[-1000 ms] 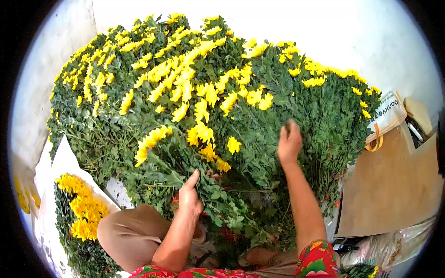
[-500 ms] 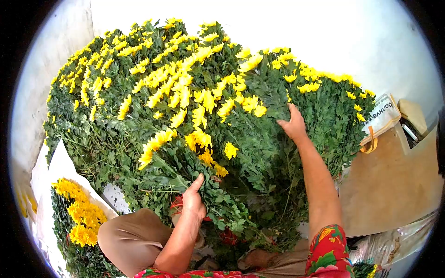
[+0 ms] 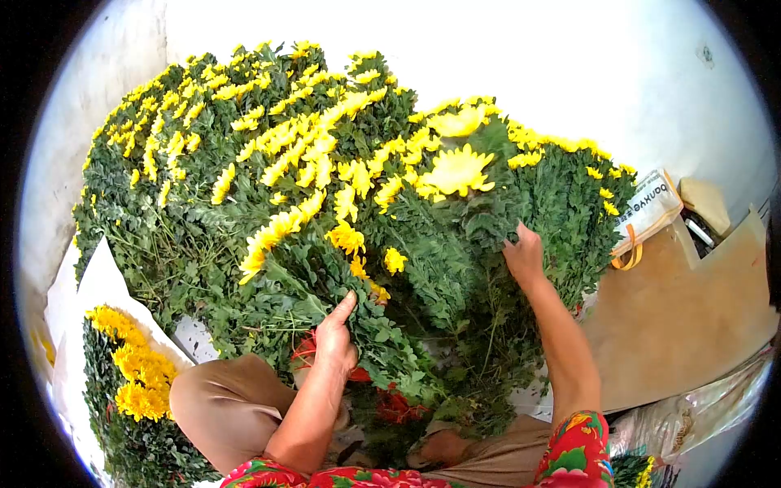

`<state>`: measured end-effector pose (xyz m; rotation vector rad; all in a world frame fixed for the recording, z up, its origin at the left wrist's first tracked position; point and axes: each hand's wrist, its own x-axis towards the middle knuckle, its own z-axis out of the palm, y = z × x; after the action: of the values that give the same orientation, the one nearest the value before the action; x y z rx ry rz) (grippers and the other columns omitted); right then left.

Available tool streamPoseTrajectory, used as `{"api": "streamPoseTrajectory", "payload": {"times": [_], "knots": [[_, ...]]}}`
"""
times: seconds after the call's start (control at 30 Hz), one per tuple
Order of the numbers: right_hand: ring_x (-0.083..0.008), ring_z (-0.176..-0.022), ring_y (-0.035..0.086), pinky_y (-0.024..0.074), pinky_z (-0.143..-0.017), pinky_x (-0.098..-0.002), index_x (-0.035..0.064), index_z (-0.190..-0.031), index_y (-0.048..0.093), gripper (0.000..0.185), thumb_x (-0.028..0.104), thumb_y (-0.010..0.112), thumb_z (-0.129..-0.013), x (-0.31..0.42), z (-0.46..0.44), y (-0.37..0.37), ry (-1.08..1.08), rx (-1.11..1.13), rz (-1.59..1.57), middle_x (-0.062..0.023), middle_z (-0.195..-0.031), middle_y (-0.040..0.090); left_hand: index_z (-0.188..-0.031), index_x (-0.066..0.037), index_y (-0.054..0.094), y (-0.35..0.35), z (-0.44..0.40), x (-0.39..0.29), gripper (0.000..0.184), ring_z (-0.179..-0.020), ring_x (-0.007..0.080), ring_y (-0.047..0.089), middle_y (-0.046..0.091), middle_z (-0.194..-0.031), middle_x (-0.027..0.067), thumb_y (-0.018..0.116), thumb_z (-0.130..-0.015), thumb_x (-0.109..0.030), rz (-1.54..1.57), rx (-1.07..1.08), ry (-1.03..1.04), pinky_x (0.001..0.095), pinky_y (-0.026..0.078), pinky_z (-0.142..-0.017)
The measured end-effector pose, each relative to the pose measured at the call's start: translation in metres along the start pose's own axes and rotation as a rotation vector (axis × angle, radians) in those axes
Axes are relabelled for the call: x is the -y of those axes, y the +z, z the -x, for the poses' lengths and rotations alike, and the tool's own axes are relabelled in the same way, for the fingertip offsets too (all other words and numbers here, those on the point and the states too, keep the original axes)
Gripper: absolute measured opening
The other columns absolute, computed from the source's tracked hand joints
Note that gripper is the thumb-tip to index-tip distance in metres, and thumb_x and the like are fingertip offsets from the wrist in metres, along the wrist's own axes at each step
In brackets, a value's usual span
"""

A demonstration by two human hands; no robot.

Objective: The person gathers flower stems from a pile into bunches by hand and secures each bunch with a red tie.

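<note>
My left hand (image 3: 335,335) is wrapped round a bunch of leafy stems with yellow flowers (image 3: 281,232) at its upper left end. At the right, my right hand (image 3: 525,250) has its fingers closed on the leafy stem of a yellow chrysanthemum (image 3: 457,171), whose large bloom is raised toward the camera. Both hands are in front of a big heap of yellow chrysanthemums (image 3: 301,134) with dense green leaves. Red ties (image 3: 399,405) show low among the stems, near my left hand.
Deeper yellow flowers (image 3: 145,370) lie at the lower left beside white paper (image 3: 110,285). A brown board (image 3: 683,325), a printed bag (image 3: 648,207) and clear plastic wrap (image 3: 700,419) are at the right. My bent knee (image 3: 224,398) is at the lower left.
My right hand reached up into the flowers, then came back slightly with a stem, and its bloom now stands closer to the camera. My left hand still holds its bunch.
</note>
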<state>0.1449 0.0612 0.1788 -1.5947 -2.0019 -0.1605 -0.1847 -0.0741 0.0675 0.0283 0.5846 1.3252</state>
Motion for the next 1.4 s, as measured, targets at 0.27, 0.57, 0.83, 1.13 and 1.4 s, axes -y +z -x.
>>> {"api": "streamPoseTrajectory", "payload": {"times": [0.27,0.57,0.83,1.13,1.4], "knots": [[-0.0223,-0.075,0.068,0.0540,-0.073,-0.0347,-0.0046,-0.098,0.067,0.029,0.021,0.071,-0.084,0.207,-0.025,-0.141,-0.212,-0.033,-0.427,-0.0169,-0.086,0.072,-0.133,0.001,0.049,0.021,0.020,-0.005,0.044,-0.116,0.0330,0.060,0.061,-0.126,0.0162,0.052,-0.097,-0.024,-0.011,0.245,-0.023,0.0461,0.051,-0.093],[-0.0271,-0.066,0.056,0.0471,-0.065,-0.0368,-0.0014,-0.091,0.058,0.026,0.021,0.071,-0.086,0.189,0.100,-0.017,-0.112,0.139,-0.499,-0.0163,-0.075,0.058,-0.130,0.002,0.053,0.021,0.046,-0.011,0.044,-0.111,0.0271,0.061,0.060,-0.127,0.0134,0.060,-0.095,-0.026,0.032,0.206,-0.067,0.0431,0.049,-0.098],[-0.0260,-0.073,0.060,0.0469,-0.069,-0.0372,-0.0027,-0.094,0.058,0.022,0.010,0.071,-0.082,0.186,0.140,-0.002,-0.019,0.104,-0.426,-0.0167,-0.081,0.061,-0.129,0.003,0.054,0.009,0.043,0.017,0.047,-0.115,0.0228,0.056,0.059,-0.127,0.0117,0.065,-0.093,-0.024,-0.045,0.237,-0.124,0.0385,0.045,-0.101],[-0.0435,-0.075,0.057,0.0460,-0.061,-0.0417,0.0005,-0.090,0.055,0.024,0.003,0.073,-0.074,0.180,0.150,-0.003,-0.148,0.057,-0.222,-0.0184,-0.082,0.056,-0.130,0.000,0.054,0.010,0.043,0.033,0.045,-0.112,0.0212,0.058,0.061,-0.125,0.0091,0.067,-0.091,-0.019,0.037,0.276,-0.119,0.0375,0.045,-0.101],[-0.0343,-0.087,0.064,0.0509,-0.072,-0.0405,-0.0031,-0.117,0.053,0.050,0.008,0.074,-0.073,0.175,0.150,-0.008,-0.058,0.245,-0.307,-0.0181,-0.098,0.060,-0.120,0.006,0.062,0.010,0.035,0.047,0.039,-0.112,0.0189,0.058,0.065,-0.121,0.0152,0.069,-0.090,-0.017,-0.165,0.091,-0.072,0.0318,0.040,-0.105]]}}
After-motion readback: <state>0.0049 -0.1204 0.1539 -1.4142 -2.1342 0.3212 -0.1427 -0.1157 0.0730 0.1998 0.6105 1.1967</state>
